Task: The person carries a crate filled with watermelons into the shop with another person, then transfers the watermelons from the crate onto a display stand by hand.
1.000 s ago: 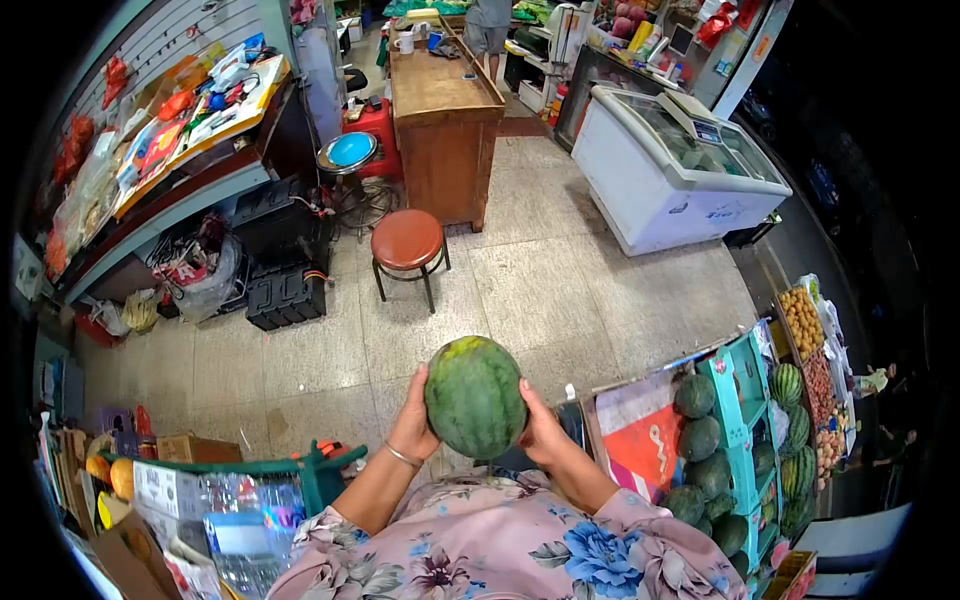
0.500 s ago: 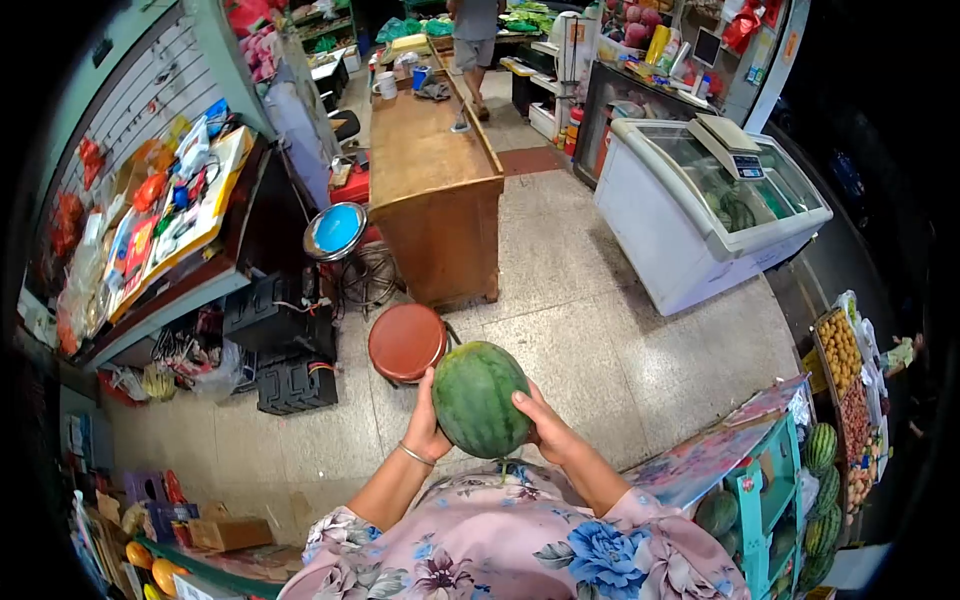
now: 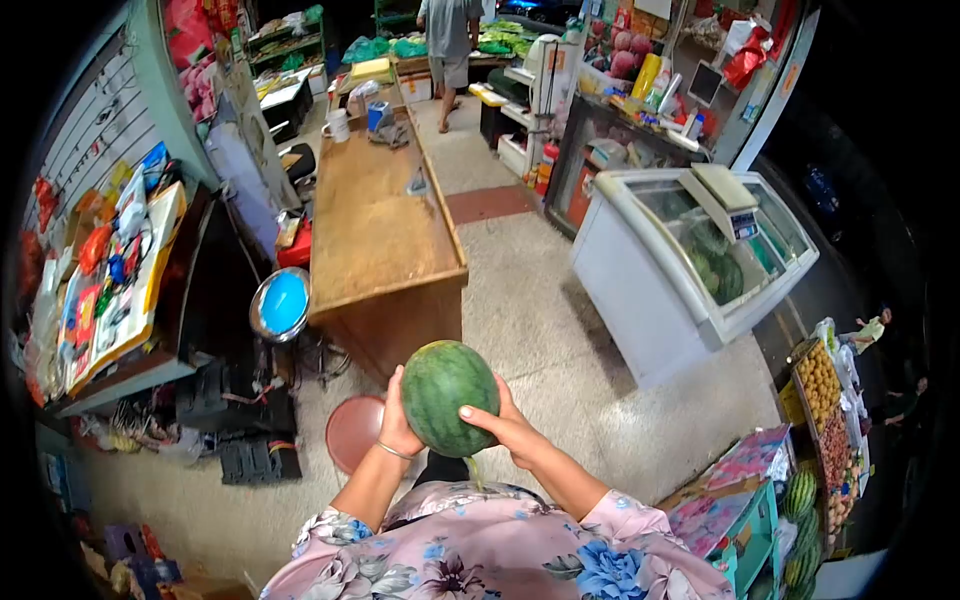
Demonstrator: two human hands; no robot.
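Observation:
A round green watermelon [image 3: 449, 398] is held up in front of my body, its short stem pointing down toward the floral shirt. My left hand [image 3: 399, 425], with a bracelet at the wrist, presses on its left side. On the right side, my right hand [image 3: 508, 428] grips it, the thumb lying across the front of the rind. Below and left of the fruit is a red-brown round stool [image 3: 354, 434], partly hidden by my left arm. The wooden counter [image 3: 380, 220] stands just beyond the watermelon.
A white glass-topped freezer [image 3: 650, 290] with a scale [image 3: 722, 190] stands at right. A blue-topped stool [image 3: 282, 303] is left of the counter. Crates of produce [image 3: 822, 385] line the lower right. Another person [image 3: 449, 50] stands far back.
The counter, stools and freezer now appear nearer as the view has moved forward. Both hands still hold the watermelon, and my right thumb has shifted further across its front. The far person appears turned away.

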